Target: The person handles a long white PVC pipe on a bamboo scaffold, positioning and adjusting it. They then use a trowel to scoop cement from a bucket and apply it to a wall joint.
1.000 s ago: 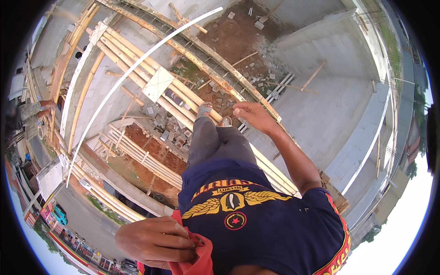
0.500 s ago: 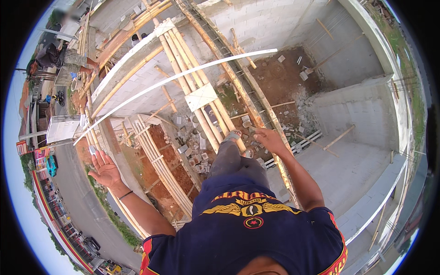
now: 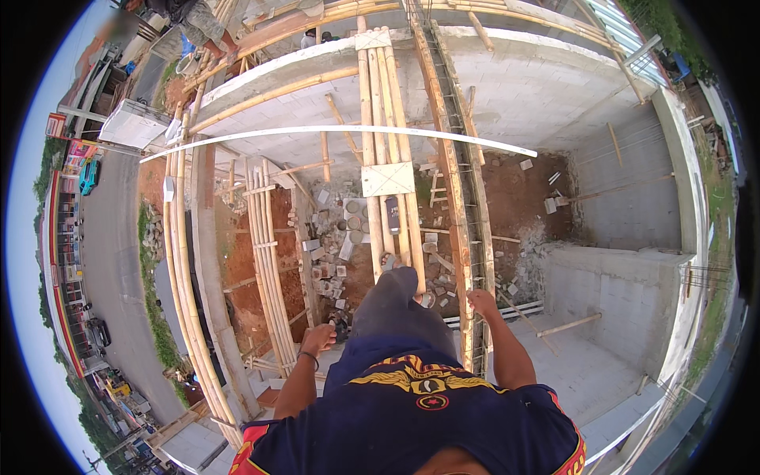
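Observation:
My left hand [image 3: 319, 339] hangs beside my left hip with its fingers curled in, holding nothing that shows. To the right of my legs is my right hand [image 3: 480, 302], its fingers closed; whether anything is in them is hidden. That hand is nearest to a long timber form [image 3: 443, 103] with steel bars inside, and I cannot tell if they touch. Under my sandalled feet [image 3: 389, 262] runs a walkway of bamboo poles [image 3: 381, 103]. A pale square board [image 3: 387, 180] lies across it, with a dark oblong thing [image 3: 392, 215] just nearer to me.
A long white strip [image 3: 340, 131] crosses over the walkway. Far below lie rubble [image 3: 324, 265] and several round buckets [image 3: 354, 222]. More bamboo poles [image 3: 271, 269] stretch at the left, before a road [image 3: 119, 253]. Block walls [image 3: 617, 293] stand at the right. Another person [image 3: 207, 32] is at the far left.
My left hand has come in from an outstretched, open pose to my hip and curled up. The right hand has dropped nearer to my body. My view has turned, so the walkway now points straight ahead.

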`<action>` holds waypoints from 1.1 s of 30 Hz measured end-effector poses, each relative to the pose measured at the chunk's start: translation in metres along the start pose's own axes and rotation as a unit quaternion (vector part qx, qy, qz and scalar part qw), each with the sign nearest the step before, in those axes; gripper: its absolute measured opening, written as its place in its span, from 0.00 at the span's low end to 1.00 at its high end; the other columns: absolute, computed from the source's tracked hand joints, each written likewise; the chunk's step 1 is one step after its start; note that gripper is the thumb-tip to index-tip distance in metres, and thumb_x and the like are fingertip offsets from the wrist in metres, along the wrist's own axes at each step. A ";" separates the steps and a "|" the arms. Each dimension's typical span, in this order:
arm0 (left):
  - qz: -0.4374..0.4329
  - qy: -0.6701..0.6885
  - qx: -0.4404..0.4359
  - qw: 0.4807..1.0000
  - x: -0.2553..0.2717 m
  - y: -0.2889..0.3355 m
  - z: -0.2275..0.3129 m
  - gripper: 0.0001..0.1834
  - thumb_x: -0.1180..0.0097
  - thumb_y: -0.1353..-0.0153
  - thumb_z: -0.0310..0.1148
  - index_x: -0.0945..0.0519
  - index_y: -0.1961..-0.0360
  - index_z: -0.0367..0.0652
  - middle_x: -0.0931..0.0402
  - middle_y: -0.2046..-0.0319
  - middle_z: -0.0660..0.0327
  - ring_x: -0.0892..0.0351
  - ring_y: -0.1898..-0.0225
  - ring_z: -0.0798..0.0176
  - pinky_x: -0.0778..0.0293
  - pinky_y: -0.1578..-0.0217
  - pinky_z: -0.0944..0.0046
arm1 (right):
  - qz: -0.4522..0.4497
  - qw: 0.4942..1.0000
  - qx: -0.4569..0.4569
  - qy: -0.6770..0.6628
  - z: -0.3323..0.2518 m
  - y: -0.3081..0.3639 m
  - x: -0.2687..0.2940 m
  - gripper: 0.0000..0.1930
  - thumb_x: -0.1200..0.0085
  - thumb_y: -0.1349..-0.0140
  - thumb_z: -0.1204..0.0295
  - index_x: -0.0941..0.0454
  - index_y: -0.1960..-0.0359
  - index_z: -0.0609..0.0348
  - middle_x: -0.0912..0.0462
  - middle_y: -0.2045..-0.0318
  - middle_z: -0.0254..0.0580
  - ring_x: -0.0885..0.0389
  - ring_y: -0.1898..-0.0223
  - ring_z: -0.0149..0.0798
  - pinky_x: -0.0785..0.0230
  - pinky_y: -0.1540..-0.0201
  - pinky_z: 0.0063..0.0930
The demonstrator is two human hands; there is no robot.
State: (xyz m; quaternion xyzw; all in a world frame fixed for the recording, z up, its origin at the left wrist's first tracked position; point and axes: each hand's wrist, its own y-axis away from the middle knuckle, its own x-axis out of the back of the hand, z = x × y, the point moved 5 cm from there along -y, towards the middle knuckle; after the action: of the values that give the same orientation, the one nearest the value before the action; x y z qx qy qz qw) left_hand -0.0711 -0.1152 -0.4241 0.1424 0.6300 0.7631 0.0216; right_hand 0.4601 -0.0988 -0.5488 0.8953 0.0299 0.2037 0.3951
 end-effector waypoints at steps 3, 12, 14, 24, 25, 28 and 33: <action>-0.053 -0.009 0.006 0.999 -0.023 -0.006 0.003 0.25 0.49 0.35 0.51 0.29 0.43 0.47 0.23 0.50 0.60 0.23 0.56 0.63 0.29 0.54 0.56 | -0.011 0.991 -0.109 -0.077 0.028 0.001 0.010 0.11 0.48 0.38 0.66 0.20 0.65 0.62 0.18 0.71 0.40 0.18 0.73 0.35 0.23 0.68 0.27; -0.046 0.092 -0.171 0.980 -0.006 -0.047 0.118 0.22 0.48 0.36 0.53 0.24 0.51 0.49 0.24 0.59 0.70 0.26 0.61 0.72 0.35 0.70 0.72 | -0.083 0.991 0.035 0.098 -0.084 -0.037 0.040 0.12 0.49 0.38 0.65 0.20 0.63 0.61 0.18 0.71 0.38 0.16 0.68 0.36 0.25 0.69 0.32; -0.026 0.136 -0.188 0.972 0.012 -0.049 0.138 0.22 0.48 0.36 0.53 0.24 0.50 0.49 0.24 0.59 0.70 0.26 0.60 0.72 0.34 0.69 0.70 | -0.036 0.997 -0.066 -0.001 -0.113 -0.061 0.039 0.14 0.49 0.38 0.63 0.20 0.63 0.62 0.18 0.72 0.40 0.16 0.68 0.36 0.26 0.66 0.31; 0.044 0.260 -0.059 0.963 0.056 -0.067 0.084 0.23 0.49 0.36 0.54 0.27 0.47 0.53 0.23 0.53 0.66 0.24 0.55 0.66 0.32 0.57 0.58 | -0.069 0.981 0.091 0.158 -0.282 -0.183 0.032 0.19 0.47 0.36 0.58 0.20 0.62 0.66 0.19 0.72 0.38 0.18 0.70 0.32 0.26 0.63 0.27; 0.049 0.293 -0.030 0.954 0.053 -0.070 0.075 0.22 0.49 0.36 0.51 0.28 0.45 0.54 0.23 0.52 0.65 0.24 0.54 0.65 0.32 0.56 0.57 | -0.069 0.977 0.096 0.180 -0.298 -0.200 0.033 0.19 0.47 0.36 0.58 0.20 0.62 0.66 0.19 0.72 0.38 0.19 0.70 0.32 0.26 0.64 0.28; 0.069 0.336 -0.013 0.939 0.035 -0.075 0.066 0.21 0.49 0.36 0.52 0.28 0.46 0.55 0.23 0.52 0.64 0.24 0.54 0.64 0.32 0.57 0.56 | -0.088 0.973 0.098 0.189 -0.344 -0.261 0.023 0.19 0.46 0.37 0.58 0.20 0.66 0.66 0.19 0.74 0.39 0.19 0.71 0.32 0.28 0.66 0.28; 0.070 0.449 0.069 0.888 -0.035 -0.069 0.102 0.27 0.50 0.36 0.56 0.29 0.45 0.49 0.23 0.52 0.61 0.24 0.51 0.59 0.31 0.54 0.51 | -0.146 0.945 0.154 0.248 -0.413 -0.399 -0.016 0.16 0.46 0.39 0.61 0.20 0.75 0.63 0.20 0.81 0.42 0.20 0.73 0.35 0.30 0.69 0.34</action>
State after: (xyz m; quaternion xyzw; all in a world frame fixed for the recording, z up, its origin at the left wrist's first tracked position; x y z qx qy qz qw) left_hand -0.0224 -0.0106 -0.4806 -0.1708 0.6116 0.6998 -0.3272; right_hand 0.3284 0.4586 -0.5919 0.8521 0.2883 0.3523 0.2581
